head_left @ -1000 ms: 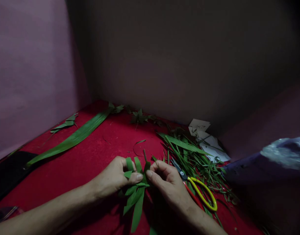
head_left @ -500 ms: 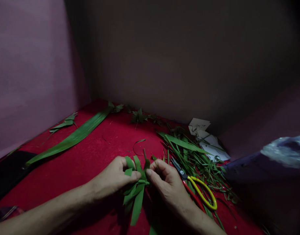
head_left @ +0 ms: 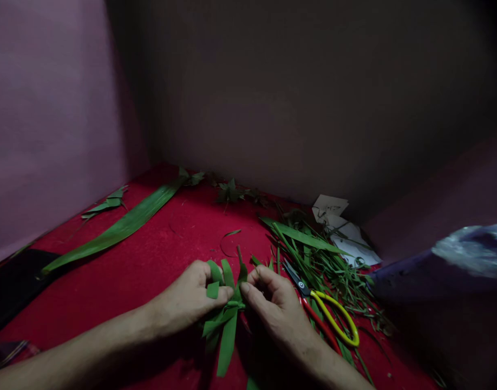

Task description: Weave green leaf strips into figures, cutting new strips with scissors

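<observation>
Between my hands is a small bundle of folded green leaf strips [head_left: 228, 338], with several loose ends hanging down and a few standing up. My left hand [head_left: 194, 295] is closed on it from the left, thumb on top and strips showing between the fingers. On the other side my right hand [head_left: 276, 303] pinches a strip of the same piece between thumb and forefinger. Just right of that hand lie scissors [head_left: 333, 314] with one yellow and one red handle, their dark blades pointing away. Parts of the bundle are hidden behind my fingers.
A pile of leaf scraps [head_left: 325, 265] lies on the red floor [head_left: 191, 222] at the right, with white papers [head_left: 350, 233] behind it. One long leaf [head_left: 122, 227] stretches along the left. Crumpled clear plastic [head_left: 476, 249] is far right. Walls close in the back and left.
Almost nothing differs. Both hands keep their grip on the leaf bundle, and its hanging strips have shifted very slightly.
</observation>
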